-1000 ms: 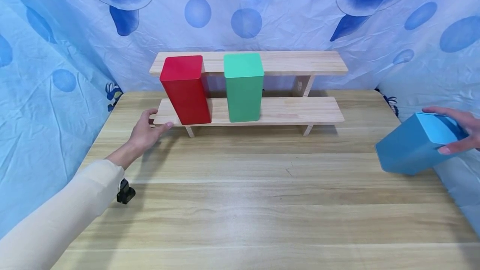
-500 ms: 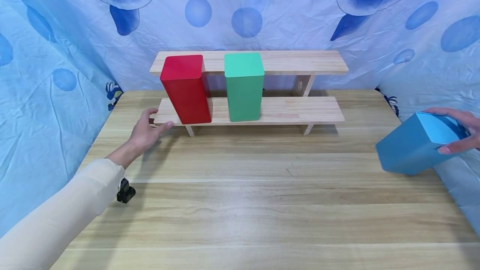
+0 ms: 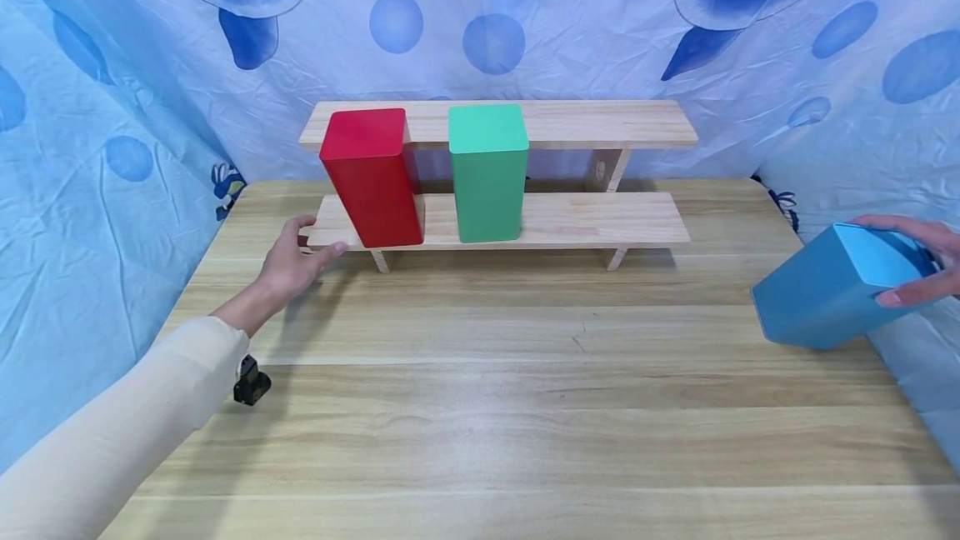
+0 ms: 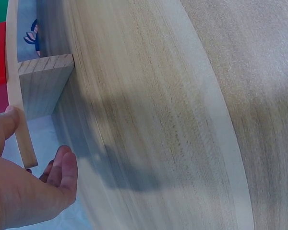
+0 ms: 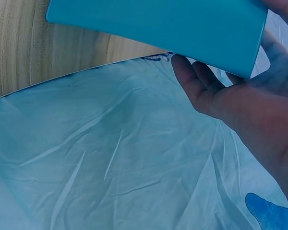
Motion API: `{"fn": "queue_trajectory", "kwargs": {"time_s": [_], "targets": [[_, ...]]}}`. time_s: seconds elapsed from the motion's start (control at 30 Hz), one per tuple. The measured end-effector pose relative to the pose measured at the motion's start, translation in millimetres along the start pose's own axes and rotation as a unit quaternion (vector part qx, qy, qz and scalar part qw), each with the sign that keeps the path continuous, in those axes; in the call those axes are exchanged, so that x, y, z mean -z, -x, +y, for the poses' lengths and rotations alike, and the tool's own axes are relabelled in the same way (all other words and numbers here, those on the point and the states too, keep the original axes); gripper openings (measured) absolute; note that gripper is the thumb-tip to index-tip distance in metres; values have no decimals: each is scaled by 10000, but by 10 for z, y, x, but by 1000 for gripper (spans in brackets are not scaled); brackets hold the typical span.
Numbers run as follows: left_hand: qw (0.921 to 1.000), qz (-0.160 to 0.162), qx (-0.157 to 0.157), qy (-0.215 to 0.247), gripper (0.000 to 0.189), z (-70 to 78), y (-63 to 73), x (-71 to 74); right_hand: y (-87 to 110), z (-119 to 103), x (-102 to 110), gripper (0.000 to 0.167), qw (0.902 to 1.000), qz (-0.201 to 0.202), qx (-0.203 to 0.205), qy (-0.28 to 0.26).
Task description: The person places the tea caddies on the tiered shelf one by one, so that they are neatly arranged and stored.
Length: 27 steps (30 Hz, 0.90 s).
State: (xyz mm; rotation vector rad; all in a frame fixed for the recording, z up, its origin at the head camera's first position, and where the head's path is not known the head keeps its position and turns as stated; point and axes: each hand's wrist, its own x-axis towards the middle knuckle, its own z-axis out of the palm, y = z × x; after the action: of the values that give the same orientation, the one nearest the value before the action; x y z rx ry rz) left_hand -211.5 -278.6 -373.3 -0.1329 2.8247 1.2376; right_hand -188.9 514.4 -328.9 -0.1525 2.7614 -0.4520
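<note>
My left hand is at the left end of the lower board of a two-tier wooden shelf. In the left wrist view its thumb lies on the board's upper side, and the fingers curl beneath. On that board stand a tall red box and, right of it, a green box, both upright. At the far right, my right hand grips a blue box by one end, thumb and fingers on opposite sides. The blue box lies tilted over the table's right edge; the palm is partly out of the head view.
The wood-grain table spreads in front of the shelf. A blue curtain with whale prints and dots hangs behind and along both sides. A small black device sits at the left wrist.
</note>
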Motion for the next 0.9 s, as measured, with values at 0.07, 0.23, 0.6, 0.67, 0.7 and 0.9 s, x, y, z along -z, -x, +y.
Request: {"fn": "queue_trajectory", "kwargs": {"time_s": [0.07, 0.23, 0.6, 0.67, 0.7, 0.9], "targets": [[10000, -1, 0, 14, 86, -2, -1, 1, 2, -4, 2, 115, 10000, 25, 29, 17], [10000, -8, 1, 33, 86, -4, -6, 3, 8, -15, 12, 115, 9999, 49, 30, 113], [10000, -1, 1, -10, 87, 1, -3, 12, 88, -57, 122, 119, 9988, 26, -302, 380], [10000, 2, 3, -9, 87, -1, -1, 13, 96, -53, 153, 120, 9986, 55, -332, 411], [10000, 1, 2, -6, 87, -1, 0, 13, 94, -48, 163, 121, 9986, 71, -318, 406], [10000, -8, -5, 19, 87, 1, -2, 10, 67, -8, 192, 124, 9990, 221, -301, 231]]}}
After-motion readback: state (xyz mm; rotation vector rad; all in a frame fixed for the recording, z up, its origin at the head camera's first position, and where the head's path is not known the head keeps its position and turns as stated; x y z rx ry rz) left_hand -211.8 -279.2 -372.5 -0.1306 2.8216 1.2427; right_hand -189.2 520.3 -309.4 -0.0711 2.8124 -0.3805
